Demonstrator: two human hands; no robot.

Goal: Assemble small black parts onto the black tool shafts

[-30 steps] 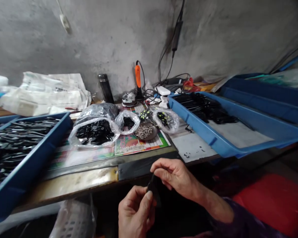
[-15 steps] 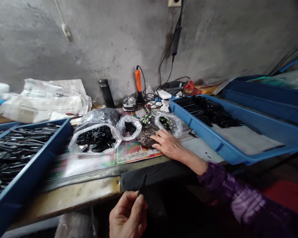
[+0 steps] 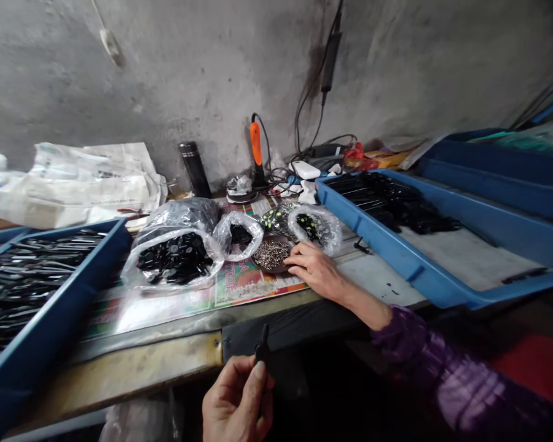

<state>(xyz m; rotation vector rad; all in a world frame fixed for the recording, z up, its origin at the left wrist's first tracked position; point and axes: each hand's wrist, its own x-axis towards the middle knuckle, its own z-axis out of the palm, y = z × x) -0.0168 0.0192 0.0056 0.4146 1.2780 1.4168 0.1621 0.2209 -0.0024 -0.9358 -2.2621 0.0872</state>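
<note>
A black piece (image 3: 262,344) is held upright in the left hand (image 3: 237,399), clamped between thumb and fingers in front of the edge of the surface (image 3: 129,371). Its long axis is nearly vertical, and its lower part is hidden by the hand, so its full shape cannot be made out. The right hand (image 3: 316,273) is laid palm down on the surface, with the fingers slightly apart and nothing seen clamped in them. A dish of small metal pins (image 3: 271,254) lies at about 10 o'clock from the right hand, and the fingertips (image 3: 289,261) are just beside its rim, though contact cannot be confirmed. The right hand is far nearer to the dish than the left, which is placed at about 7 o'clock from the right. A clear bag of green-marked parts (image 3: 311,228) is seen at 12 o'clock from the right hand, and a larger bag of black parts (image 3: 175,261) lies farther off at 9 o'clock. A blue tray of black pieces (image 3: 424,270) is set at 3 o'clock, and another blue tray (image 3: 50,307) is placed at the far left. The right forearm is covered at the wrist by a purple sleeve (image 3: 442,368).
</note>
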